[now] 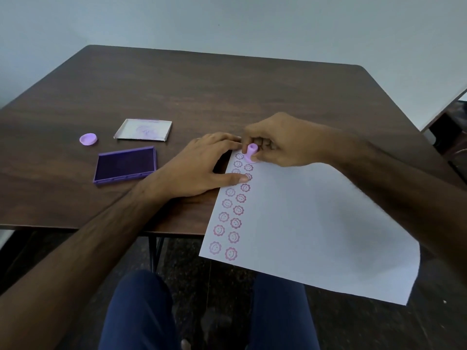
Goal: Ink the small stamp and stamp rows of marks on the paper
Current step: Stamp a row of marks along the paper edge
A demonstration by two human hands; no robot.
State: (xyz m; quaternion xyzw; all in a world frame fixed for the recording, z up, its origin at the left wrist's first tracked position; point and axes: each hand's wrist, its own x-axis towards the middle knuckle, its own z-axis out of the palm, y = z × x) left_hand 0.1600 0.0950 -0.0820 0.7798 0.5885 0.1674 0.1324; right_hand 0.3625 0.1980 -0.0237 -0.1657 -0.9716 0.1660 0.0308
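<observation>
A white sheet of paper (316, 223) lies slanted over the table's near edge, with two columns of purple flower-face marks (231, 215) along its left side. My right hand (280, 142) grips the small lilac stamp (251, 152) and holds it face down on the paper at the top of the second column. My left hand (202, 165) lies flat, fingers spread, with its thumb on the paper's left edge. The open purple ink pad (125, 164) sits left of my left hand.
The ink pad's clear lid (144, 129) lies behind the pad, and a lilac stamp cap (88, 139) sits further left. The dark wooden table (202, 92) stretches back to a pale wall. My knees show below the table edge.
</observation>
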